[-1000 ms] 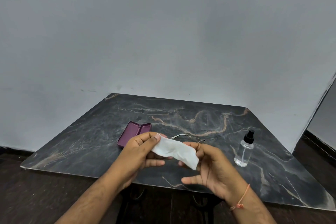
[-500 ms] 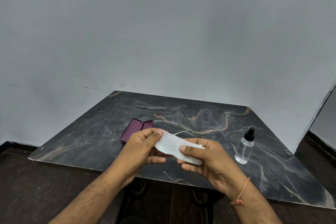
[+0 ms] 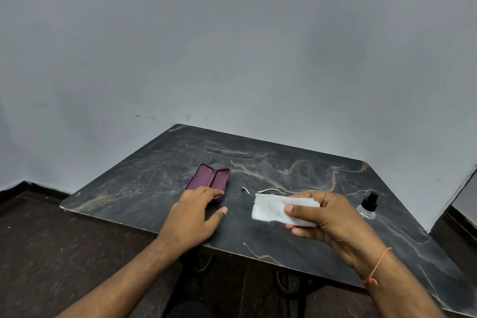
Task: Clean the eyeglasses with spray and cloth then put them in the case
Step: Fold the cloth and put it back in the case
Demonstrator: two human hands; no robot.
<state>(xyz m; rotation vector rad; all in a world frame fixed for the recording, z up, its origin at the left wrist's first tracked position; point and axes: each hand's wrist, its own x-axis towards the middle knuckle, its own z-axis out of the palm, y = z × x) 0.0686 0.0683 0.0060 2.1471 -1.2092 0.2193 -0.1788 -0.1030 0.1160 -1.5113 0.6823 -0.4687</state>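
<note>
A white cloth (image 3: 271, 209) is pinched between the thumb and fingers of my right hand (image 3: 327, 217), held just above the table. Behind the cloth lie thin-framed eyeglasses (image 3: 268, 190), mostly hidden; only a temple tip and part of the frame show. A maroon case (image 3: 210, 178) lies open at the left of the glasses. My left hand (image 3: 193, 217) rests flat on the table with fingers apart, its fingertips at the near end of the case. A clear spray bottle with a black nozzle (image 3: 367, 205) stands just right of my right hand.
The dark marble table (image 3: 284, 162) stands against a grey wall, its near edge running under my wrists. Dark floor lies at the left and below, and metal table legs show under the top.
My left hand has let go of the cloth and moved left to the near end of the case. My right hand now holds the cloth alone, shifted slightly right.
</note>
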